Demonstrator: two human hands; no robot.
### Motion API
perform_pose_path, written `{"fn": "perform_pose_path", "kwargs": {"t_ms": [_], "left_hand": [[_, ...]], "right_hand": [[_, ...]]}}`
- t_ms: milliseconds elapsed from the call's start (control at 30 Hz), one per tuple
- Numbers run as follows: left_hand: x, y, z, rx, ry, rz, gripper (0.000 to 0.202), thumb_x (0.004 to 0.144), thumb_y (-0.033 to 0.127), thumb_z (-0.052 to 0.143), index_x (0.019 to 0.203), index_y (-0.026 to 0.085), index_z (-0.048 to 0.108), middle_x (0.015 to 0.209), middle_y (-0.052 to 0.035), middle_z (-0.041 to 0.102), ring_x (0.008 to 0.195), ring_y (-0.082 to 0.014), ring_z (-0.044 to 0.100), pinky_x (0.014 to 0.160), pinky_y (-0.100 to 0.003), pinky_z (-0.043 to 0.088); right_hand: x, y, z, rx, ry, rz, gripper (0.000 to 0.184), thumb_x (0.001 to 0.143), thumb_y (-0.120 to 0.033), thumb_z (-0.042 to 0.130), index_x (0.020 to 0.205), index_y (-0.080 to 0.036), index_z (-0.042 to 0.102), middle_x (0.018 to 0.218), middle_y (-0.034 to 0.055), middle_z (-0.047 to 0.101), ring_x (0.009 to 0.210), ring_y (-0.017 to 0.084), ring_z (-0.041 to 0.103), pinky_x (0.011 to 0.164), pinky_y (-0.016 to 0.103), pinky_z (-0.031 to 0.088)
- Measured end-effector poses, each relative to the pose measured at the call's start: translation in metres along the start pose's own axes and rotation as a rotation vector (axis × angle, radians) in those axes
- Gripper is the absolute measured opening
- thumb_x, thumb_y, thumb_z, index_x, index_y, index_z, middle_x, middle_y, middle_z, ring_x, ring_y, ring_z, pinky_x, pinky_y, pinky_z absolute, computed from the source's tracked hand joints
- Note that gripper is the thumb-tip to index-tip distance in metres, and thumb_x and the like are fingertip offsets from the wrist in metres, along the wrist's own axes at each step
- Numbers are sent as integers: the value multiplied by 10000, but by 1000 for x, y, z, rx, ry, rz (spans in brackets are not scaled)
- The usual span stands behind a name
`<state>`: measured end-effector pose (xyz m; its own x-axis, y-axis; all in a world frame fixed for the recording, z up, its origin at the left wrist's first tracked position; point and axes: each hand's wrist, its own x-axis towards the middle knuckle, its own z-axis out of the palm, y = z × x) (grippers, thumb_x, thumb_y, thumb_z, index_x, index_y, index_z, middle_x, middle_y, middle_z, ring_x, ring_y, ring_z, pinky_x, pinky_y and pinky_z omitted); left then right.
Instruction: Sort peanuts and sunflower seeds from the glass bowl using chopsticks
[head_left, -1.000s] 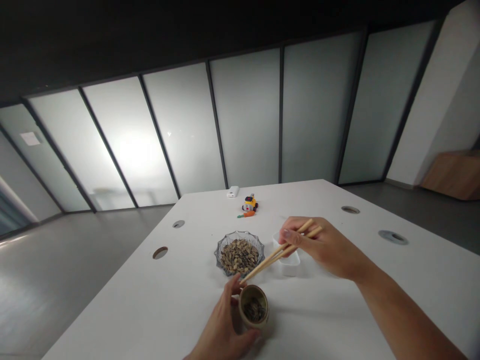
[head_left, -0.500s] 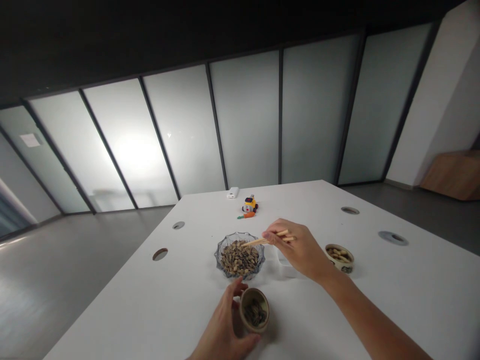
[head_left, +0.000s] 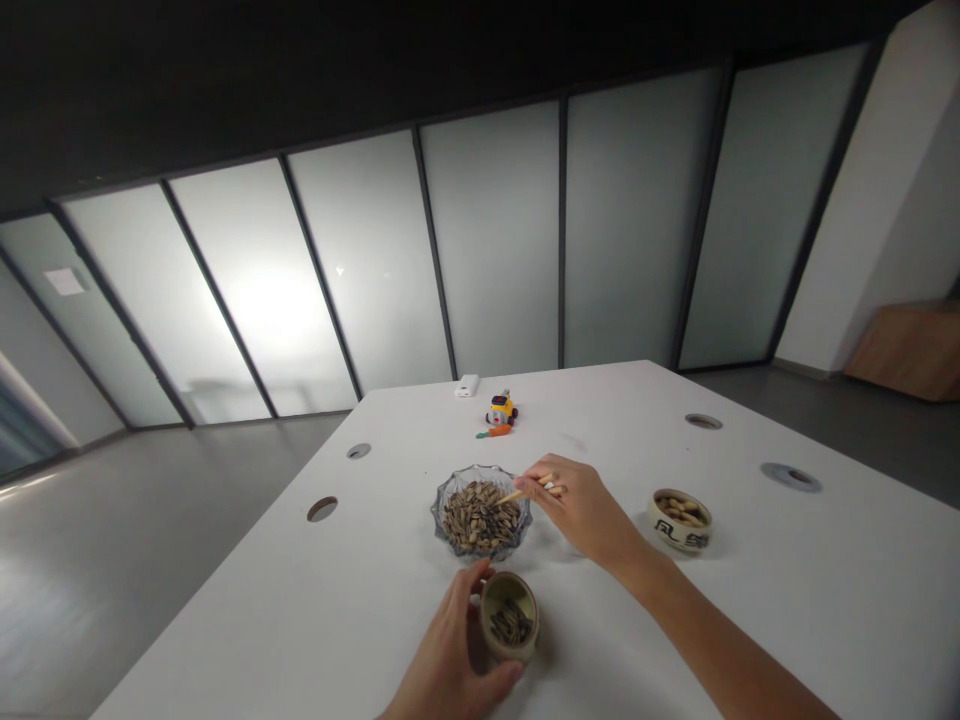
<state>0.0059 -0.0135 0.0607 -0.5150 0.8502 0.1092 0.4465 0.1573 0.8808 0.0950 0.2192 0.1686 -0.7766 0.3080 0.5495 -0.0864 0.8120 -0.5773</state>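
My right hand (head_left: 574, 500) grips a pair of wooden chopsticks (head_left: 553, 484). Their tips reach into the sunflower seeds (head_left: 476, 518) heaped in a scalloped glass bowl (head_left: 442, 535). Nearer to me, my left hand (head_left: 454, 650) is curled round a small ceramic cup (head_left: 527, 650), thumb at its near side and fingers at its far side. The cup is tilted, its mouth facing me, and some seeds (head_left: 511, 622) lie inside. Right of my right wrist stands a cream ceramic bowl (head_left: 681, 538) with dark characters on its side, holding what look like peanuts (head_left: 681, 508).
Behind the glass bowl are an orange toy carrot (head_left: 495, 432), a yellow toy vehicle (head_left: 501, 408) and a white box-shaped device (head_left: 466, 385). The white table (head_left: 360, 590) has several round holes. Frosted glass panels (head_left: 495, 240) stand beyond.
My right hand has come slightly down and left, bringing the chopstick tips deeper into the seeds. The clear plastic container behind it is now mostly hidden. My left hand stays on the cup.
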Motion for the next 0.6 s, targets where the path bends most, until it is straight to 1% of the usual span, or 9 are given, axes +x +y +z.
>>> {"fn": "perform_pose_path", "kwargs": {"t_ms": [133, 267, 367, 467, 533, 600], "left_hand": [[0, -1, 0, 14, -3, -6, 899, 669, 141, 778, 1493, 200, 422, 1476, -167, 595, 1295, -353, 588, 1134, -484, 457], [1, -2, 0, 10, 0, 4, 896, 666, 133, 776, 1488, 212, 429, 1463, -155, 606, 1283, -350, 590, 1131, -481, 457], [1, -3, 0, 5, 4, 1, 884, 669, 123, 770, 1482, 220, 436, 1468, -150, 604, 1273, -343, 597, 1124, -476, 464], [1, -3, 0, 7, 5, -10, 892, 670, 124, 774, 1489, 216, 432, 1460, -152, 608, 1241, -339, 613, 1116, -477, 468], [1, -4, 0, 11, 6, -8, 903, 665, 123, 776, 1494, 209, 427, 1456, -155, 608, 1233, -340, 616, 1115, -478, 468], [1, -5, 0, 10, 8, -5, 905, 661, 121, 776, 1493, 204, 429, 1456, -155, 606, 1233, -338, 618, 1120, -474, 466]], "right_hand": [[-1, 0, -1, -22, -18, -33, 345, 1072, -337, 556, 844, -212, 782, 869, 67, 755, 794, 229, 715, 765, 337, 512], [0, -4, -5, -11, -14, -40, 368, 1080, -361, 540, 842, -208, 776, 896, 80, 766, 813, 232, 721, 783, 346, 528], [1, -8, -9, -2, -1, -43, 382, 1083, -378, 529, 847, -205, 774, 896, 87, 771, 826, 239, 726, 800, 359, 539], [2, -11, -15, 24, 39, -45, 384, 1075, -418, 537, 857, -210, 775, 870, 79, 773, 823, 242, 727, 819, 368, 563], [3, -12, -21, 96, 64, -7, 409, 1054, -490, 569, 831, -211, 769, 844, 74, 762, 802, 242, 729, 811, 372, 595], [3, -15, -31, 259, 63, 78, 432, 1001, -575, 636, 823, -204, 767, 837, 68, 750, 790, 245, 747, 780, 370, 638]]}}
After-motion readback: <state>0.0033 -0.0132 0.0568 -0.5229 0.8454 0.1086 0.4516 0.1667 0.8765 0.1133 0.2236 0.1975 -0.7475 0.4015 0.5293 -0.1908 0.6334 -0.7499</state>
